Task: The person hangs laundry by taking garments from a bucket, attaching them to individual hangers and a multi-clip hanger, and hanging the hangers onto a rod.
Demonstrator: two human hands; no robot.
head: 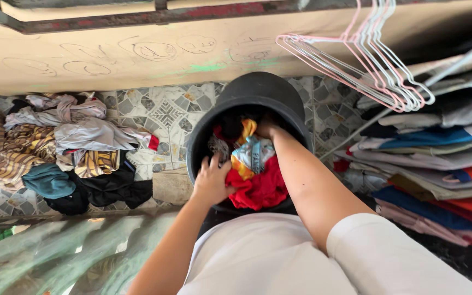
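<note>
Left arm: bare, comes up from the bottom, a bit bent.
Left hand (pixel 212 179): back of the hand faces up, fingers spread and curled down, pressing and gripping.
Right arm: bare, with a short white sleeve at the top, stretched forward and down.
Right hand (pixel 266 129): reaches deep, fingers hidden, so its grip cannot be told.

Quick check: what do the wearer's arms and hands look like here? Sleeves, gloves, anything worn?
Both forearms are bare. The left hand and right hand show no gloves; no rings, watch or bands are visible. The right arm has a short white sleeve ending above the elbow, part of a white top. The left arm's sleeve is out of view.
</note>
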